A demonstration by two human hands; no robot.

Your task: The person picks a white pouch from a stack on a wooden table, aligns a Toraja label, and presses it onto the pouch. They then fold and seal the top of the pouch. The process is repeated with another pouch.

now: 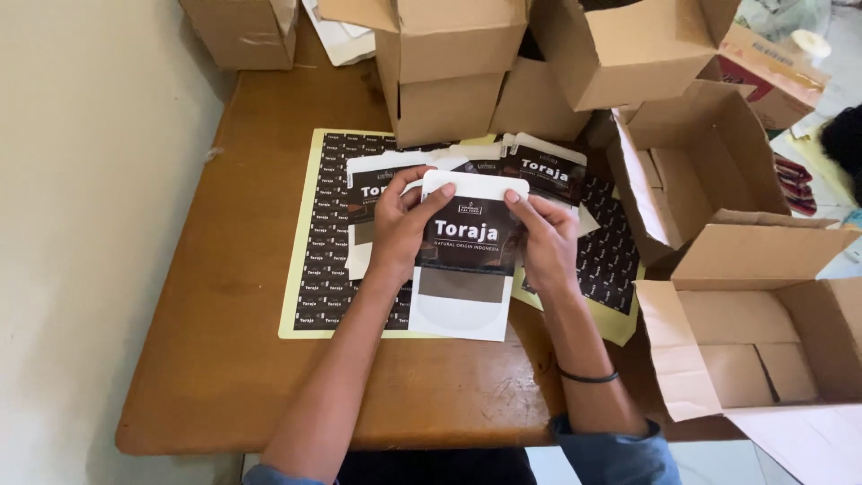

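Wooden table [224, 359] bearing label sheets [323, 242] and open cardboard boxes [763, 314], left hand [400, 224] and right hand [548, 238] both gripping white pouch [467, 269] by its sides, fingers curling closed over its dark label, pouch lying above similar pouches [539, 171]

Both hands, left [401, 224] and right [546, 241], hold a white pouch [465, 269] (dark label) above the wooden table [224, 359].

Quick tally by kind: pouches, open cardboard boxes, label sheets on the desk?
White pouches with dark labels: 3 that I can tell apart, one held by the left hand and right hand, two lying behind it
Open cardboard boxes: at least 5, such as and
Yellow-edged label sheets: 2
Total: 10
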